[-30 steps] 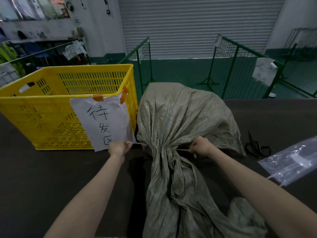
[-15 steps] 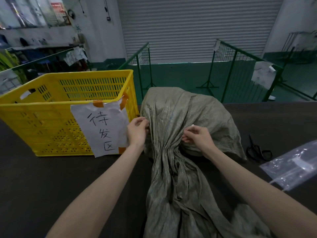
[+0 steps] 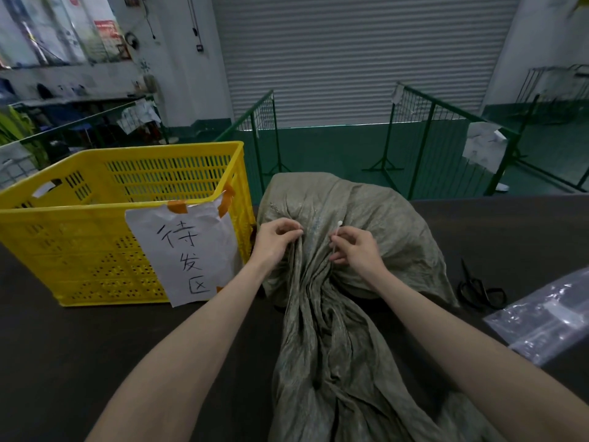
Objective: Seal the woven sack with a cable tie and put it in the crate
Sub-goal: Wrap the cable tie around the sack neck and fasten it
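- The slatted yellow plastic crate [image 3: 95, 224] stands on the dark tabletop [image 3: 95, 346] at about nine o'clock from the sack, open side up, with a handwritten white paper label [image 3: 188, 253] taped to its near corner. It sits just beside the sack, I judge so that the sealed bundle needs only a short lift over the rim.
- My left hand [image 3: 274, 240] rests at the ten o'clock side of the gathered neck, fingers curled and pinching one end of the tie against the cloth.
- The grey-green woven plastic sack [image 3: 366, 224] lies on the table at twelve o'clock, its full belly away from me and its loose mouth trailing toward six o'clock. The cloth is bunched into tight pleats between my hands, which gives the tie a narrow throat to close on.
- My right hand [image 3: 357, 250] pinches the thin white plastic cable tie [image 3: 337, 232] at the two o'clock side, the head end poking upward. The ends are not yet joined, as far as I can judge.
- Black scissors [image 3: 478, 288] lie at three o'clock, probably for trimming the tail.
- A clear plastic bag [image 3: 548, 317] lies at four o'clock.
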